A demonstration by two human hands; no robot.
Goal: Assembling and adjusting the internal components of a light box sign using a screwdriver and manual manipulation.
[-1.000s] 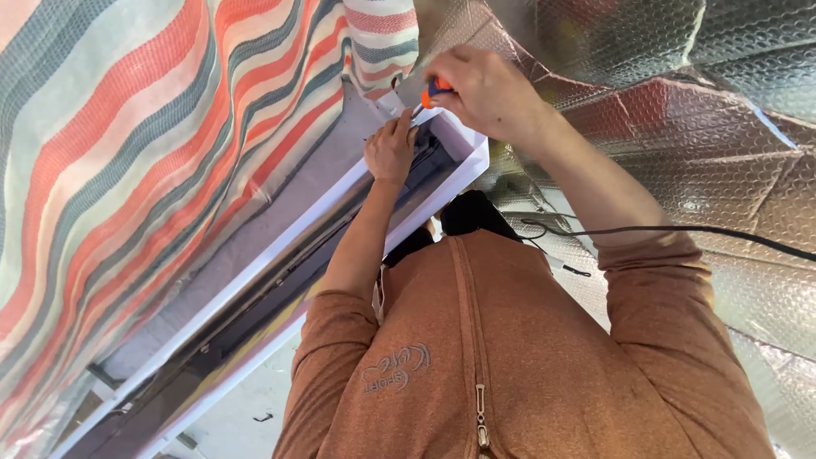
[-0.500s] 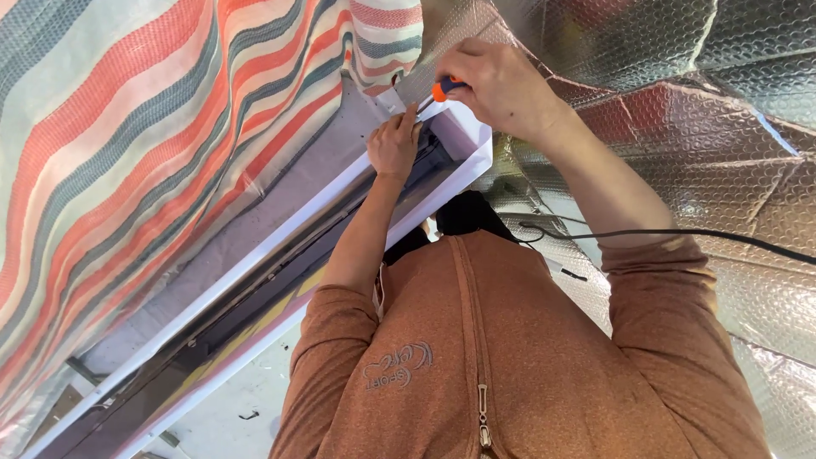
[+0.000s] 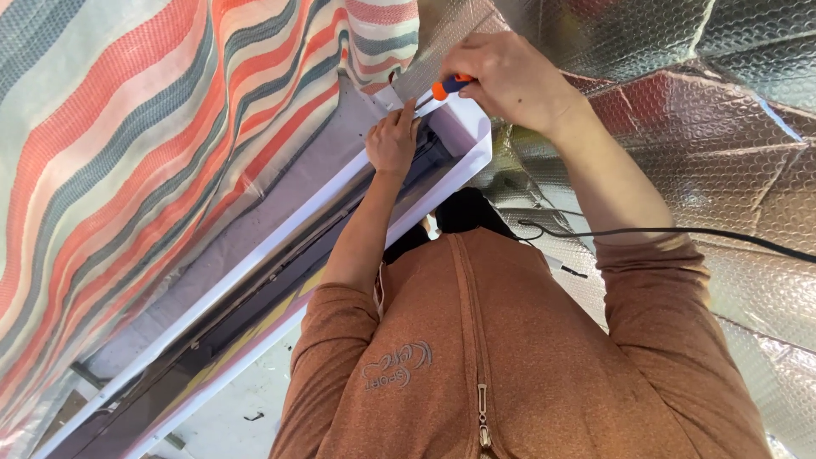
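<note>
The right hand (image 3: 510, 76) is closed around the orange-and-blue plastic handle of a screwdriver (image 3: 445, 88), whose short metal shaft points away from the grip toward the end corner of a long white metal housing (image 3: 463, 174). Just below the tip, the left hand (image 3: 393, 140) presses against that same corner, fingers curled on the white edge; it steadies the frame rather than carrying anything loose. A striped red, grey and white tarpaulin (image 3: 127, 153) hangs beyond the left hand, and silver bubble-foil insulation (image 3: 705, 127) lies behind the right wrist. A black cable (image 3: 680, 231) runs past the right forearm. This looks like a screw being worked at the corner; the tip needs to stay seated and square while the wrist turns.
</note>
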